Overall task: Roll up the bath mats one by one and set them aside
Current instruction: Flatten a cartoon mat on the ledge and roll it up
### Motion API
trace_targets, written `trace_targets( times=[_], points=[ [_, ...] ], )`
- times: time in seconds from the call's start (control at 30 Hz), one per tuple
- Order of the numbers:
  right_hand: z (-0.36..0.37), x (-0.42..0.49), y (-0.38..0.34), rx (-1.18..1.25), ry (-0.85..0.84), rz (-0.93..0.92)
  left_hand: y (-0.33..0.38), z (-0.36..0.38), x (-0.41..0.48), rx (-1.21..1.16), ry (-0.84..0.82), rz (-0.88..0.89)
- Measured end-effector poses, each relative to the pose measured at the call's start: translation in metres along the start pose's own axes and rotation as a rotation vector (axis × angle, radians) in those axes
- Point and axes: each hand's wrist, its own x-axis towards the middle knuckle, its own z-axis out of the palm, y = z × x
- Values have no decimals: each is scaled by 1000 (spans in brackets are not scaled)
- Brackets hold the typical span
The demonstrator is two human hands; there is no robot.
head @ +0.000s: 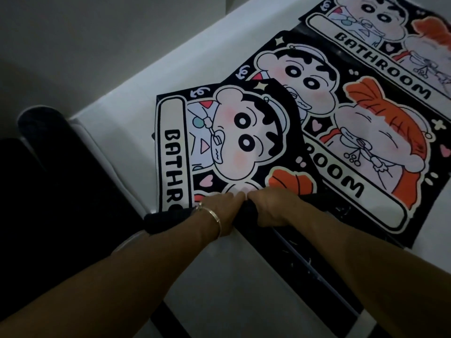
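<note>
both hands sit side by side on the rolled near edge of the nearest bath mat [231, 132], knuckles up. the left hand [219, 206] has its fingers [235, 197] held close together and curled down over the dark roll [161, 219]. the right hand [267, 207] grips the same roll just beside it, fingers also closed up and bent over the top. the two hands touch at the forefingers. the fingertips are tucked under and i cannot tell how they lie. a thin bracelet [216, 217] circles the left wrist.

the roll shows the mat's black backing, and its ends stick out past each hand. the rest of this mat lies flat ahead, printed with cartoon faces and the word bathroom. its far corner overlaps a second mat [353, 123] of the same print, and a third mat [380, 28] lies beyond that, at the top right.

all three rest on a white surface [107, 111] that runs diagonally through the view. a dark flecked strip [314, 269] lies under the right forearm. at the surface's left edge sits a dark rounded shape [39, 123], too dim to identify. the room is dim, with a plain grey area [73, 32] at the upper left.
</note>
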Motion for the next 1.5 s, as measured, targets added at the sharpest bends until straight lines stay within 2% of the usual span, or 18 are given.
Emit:
trace_targets(
  times=[0.07, 0.17, 0.23, 0.3, 0.4, 0.5, 0.57, 0.67, 0.73, 0.87, 0.93, 1.03, 1.1, 1.23, 1.3, 1.4, 1.47, 1.5],
  points=[
    [-4, 1, -4, -3, -18, -2, -1, 5, -1, -45, -19, -31],
    [11, -2, -4, -83, 301, -26, -7, 1, 4, -138, -38, -54],
    [15, -5, -4, -133, 403, -20, -8, -2, 3, -112, 30, -57],
    [10, -6, -5, -55, 278, -19, -4, 1, -2, -20, 82, -54],
    [2, -1, -3, 22, 2, 13, -1, 8, -4, 15, 24, -43],
    [10, -4, -4, -15, 154, 2, -6, -3, 4, -77, -97, -17],
    [15, -6, -4, 18, 216, 0, -7, -10, 5, -79, -78, 15],
    [-1, -2, -1, 141, 40, 28, -5, -4, 0, 69, 94, 11],
    [-6, 1, -1, 128, -28, 39, -3, 4, -2, 103, 104, -38],
    [17, -4, -8, -78, 352, 2, -11, -2, 7, -66, -55, -39],
    [13, -8, -10, -49, 290, 10, -11, -5, 7, -41, -43, -1],
    [-2, 1, -7, 9, 31, 73, -4, 0, 2, 61, 48, -16],
    [-4, 0, -8, 5, 52, 72, -4, 1, 1, 33, 41, -36],
    [11, -10, -8, -102, 331, 34, -13, -9, 8, -144, -43, -16],
    [5, -9, -8, -114, 258, 54, -11, -10, 5, -112, 10, 4],
    [-13, -4, -10, -31, -17, 53, -5, -3, 0, -3, 59, 15],
    [-13, 0, -9, -17, -37, 35, -6, -3, -1, -38, 8, 13],
    [-9, -2, -10, -34, 38, 16, -8, -6, 1, -90, -30, 10]
  ],
)
